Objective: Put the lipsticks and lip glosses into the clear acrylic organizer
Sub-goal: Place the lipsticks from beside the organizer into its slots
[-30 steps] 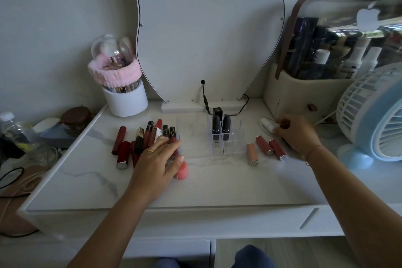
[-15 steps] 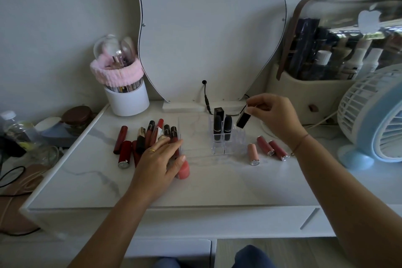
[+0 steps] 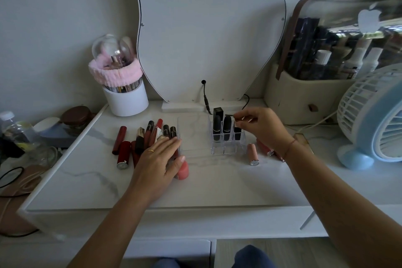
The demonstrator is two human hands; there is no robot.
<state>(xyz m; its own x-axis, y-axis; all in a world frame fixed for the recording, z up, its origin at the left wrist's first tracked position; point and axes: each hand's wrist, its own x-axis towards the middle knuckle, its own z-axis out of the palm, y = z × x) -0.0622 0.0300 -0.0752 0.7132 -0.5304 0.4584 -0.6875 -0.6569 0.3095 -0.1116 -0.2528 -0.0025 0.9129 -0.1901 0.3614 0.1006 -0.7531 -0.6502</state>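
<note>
The clear acrylic organizer (image 3: 226, 150) stands mid-table with three black lipsticks (image 3: 221, 126) upright in its back slots. My right hand (image 3: 261, 126) pinches the top of another black lipstick (image 3: 237, 134), which stands in the slot to their right. My left hand (image 3: 158, 161) rests flat on a pile of lipsticks and lip glosses (image 3: 150, 132) left of the organizer, fingers straight, beside a coral-pink tube (image 3: 183, 172). Two dark red lipsticks (image 3: 121, 148) lie at the pile's left. A pale pink lipstick (image 3: 252, 154) and a rosy one (image 3: 264, 148) lie right of the organizer, partly behind my wrist.
A mirror (image 3: 208, 32) stands at the back with a black cable (image 3: 205, 98) at its base. A white cup with a pink headband (image 3: 124, 85) is back left. A cosmetics bag (image 3: 322, 76) and a blue fan (image 3: 374, 119) fill the right side. Bottles and a jar (image 3: 76, 116) sit off the table's left edge.
My right hand picked up a black lipstick from the right, carried it left and lowered it into an organizer slot. My left hand stayed on the pile.
</note>
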